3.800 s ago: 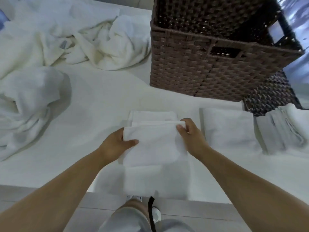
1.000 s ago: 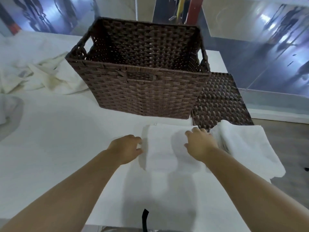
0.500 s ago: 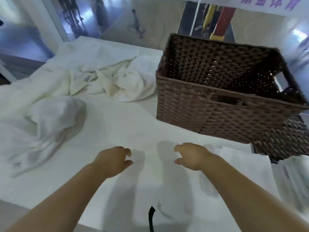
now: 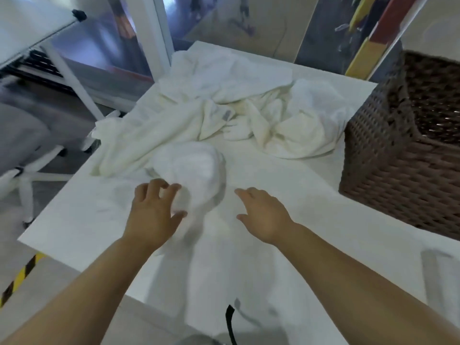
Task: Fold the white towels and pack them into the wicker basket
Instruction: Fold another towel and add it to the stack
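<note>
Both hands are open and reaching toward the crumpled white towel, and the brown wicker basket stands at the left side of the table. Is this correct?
Not quite: the head view shows the brown wicker basket at the right side of the white table, not the left. The rest holds: the left hand and right hand are open, reaching toward the crumpled white towel.

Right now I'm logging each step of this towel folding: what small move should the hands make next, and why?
Probably the left hand should close on the crumpled towel just past its spread fingers and draw it toward the bare table in front. Both hands hold nothing; the right hand hovers beside that towel, and more unfolded towels lie behind it, left of the wicker basket.
</note>
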{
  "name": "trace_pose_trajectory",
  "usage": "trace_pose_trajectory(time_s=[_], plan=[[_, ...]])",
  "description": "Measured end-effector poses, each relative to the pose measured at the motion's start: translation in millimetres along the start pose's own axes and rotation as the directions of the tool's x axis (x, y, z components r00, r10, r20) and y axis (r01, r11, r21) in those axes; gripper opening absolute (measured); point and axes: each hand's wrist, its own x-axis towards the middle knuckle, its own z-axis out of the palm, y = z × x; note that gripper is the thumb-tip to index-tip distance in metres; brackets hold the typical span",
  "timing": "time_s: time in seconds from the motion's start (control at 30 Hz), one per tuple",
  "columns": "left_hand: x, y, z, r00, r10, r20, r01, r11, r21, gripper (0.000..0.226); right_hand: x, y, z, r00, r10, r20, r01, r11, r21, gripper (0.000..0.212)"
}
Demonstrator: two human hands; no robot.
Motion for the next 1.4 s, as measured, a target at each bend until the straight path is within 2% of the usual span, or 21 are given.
trace_pose_trajectory(time_s=[0.07,0.13,0.2,0.23,0.33,0.4,0.47,0.6,0.7,0.8,0.9,0.97,1.03,1.1,1.13,1.17,1.23,1.27,1.3,1.37,1.4], plan=[[3,-17,4,0.993,-0.02,0.116,0.018,1.0,0.019,0.072,15,-20,3,0.995,-0.075,-0.059,0.077,0.997,0.029,0.065],[5,-21,9,0.966,0.017,0.256,-0.034,0.997,0.062,0.061,26,-33,5,0.988,-0.14,-0.057,0.142,0.989,0.029,0.073],[3,-16,13,0.952,0.046,0.301,-0.061,0.997,0.043,0.046,33,-38,6,0.982,-0.187,-0.023,0.186,0.982,-0.034,0.076],[2,-12,14,0.953,0.061,0.296,-0.059,0.998,-0.015,0.052,35,-38,7,0.981,-0.191,-0.005,0.191,0.979,-0.067,0.074],[-8,5,14,0.948,0.163,0.274,-0.11,0.974,-0.197,0.072,34,-31,14,0.977,-0.212,0.004,0.211,0.971,-0.113,0.043],[-16,15,16,0.927,0.249,0.28,-0.195,0.959,-0.207,0.066,28,-22,20,0.958,-0.267,-0.108,0.249,0.956,-0.153,0.016],[-22,25,22,0.918,0.297,0.262,-0.264,0.952,-0.154,0.065,19,-4,28,0.943,-0.28,-0.178,0.251,0.953,-0.167,0.007],[-18,32,28,0.934,0.348,0.079,-0.352,0.935,0.037,0.025,-22,29,36,0.975,-0.122,-0.184,0.109,0.991,-0.075,0.034],[-5,48,15,0.925,0.326,0.194,-0.331,0.944,-0.01,0.026,-57,47,24,0.976,0.164,-0.145,-0.156,0.985,0.069,0.028],[9,72,7,0.926,0.286,0.247,-0.263,0.957,-0.123,0.037,-77,62,10,0.926,0.319,-0.202,-0.294,0.945,0.146,0.028],[20,88,-10,0.951,0.257,0.17,-0.204,0.939,-0.277,0.035,-84,72,-12,0.823,0.326,-0.466,-0.279,0.945,0.168,0.031],[28,93,-21,0.97,0.202,0.135,-0.103,0.845,-0.525,0.03,-83,73,-32,0.704,0.246,-0.666,-0.192,0.969,0.156,0.031],[36,98,-36,0.986,0.113,0.124,0.001,0.735,-0.678,0.028,-77,75,-47,0.647,0.214,-0.732,-0.145,0.977,0.157,0.025],[41,100,-41,0.979,0.051,0.198,0.106,0.703,-0.703,0.029,-69,80,-51,0.707,0.33,-0.626,-0.224,0.944,0.244,0.041],[43,99,-39,0.953,0.035,0.301,0.183,0.724,-0.665,0.032,-67,82,-49,0.747,0.422,-0.514,-0.3,0.904,0.305,0.052],[42,99,-38,0.902,0.013,0.432,0.288,0.727,-0.623,0.036,-67,83,-45,0.773,0.51,-0.377,-0.384,0.85,0.361,0.06],[38,100,-31,0.715,0.034,0.699,0.527,0.63,-0.57,0.049,-70,81,-31,0.796,0.591,-0.132,-0.493,0.759,0.425,0.066],[35,101,-26,0.635,0.08,0.769,0.604,0.568,-0.559,0.051,-73,78,-20,0.802,0.596,-0.04,-0.523,0.733,0.436,0.066],[32,103,-20,0.597,0.112,0.795,0.644,0.524,-0.557,0.049,-77,74,-9,0.802,0.597,0.041,-0.552,0.712,0.435,0.065],[27,108,-8,0.609,0.092,0.788,0.643,0.525,-0.558,0.038,-83,66,15,0.767,0.618,0.172,-0.624,0.656,0.424,0.067],[26,110,-1,0.646,0.07,0.76,0.593,0.581,-0.557,0.029,-85,63,27,0.739,0.636,0.223,-0.661,0.62,0.424,0.068]])
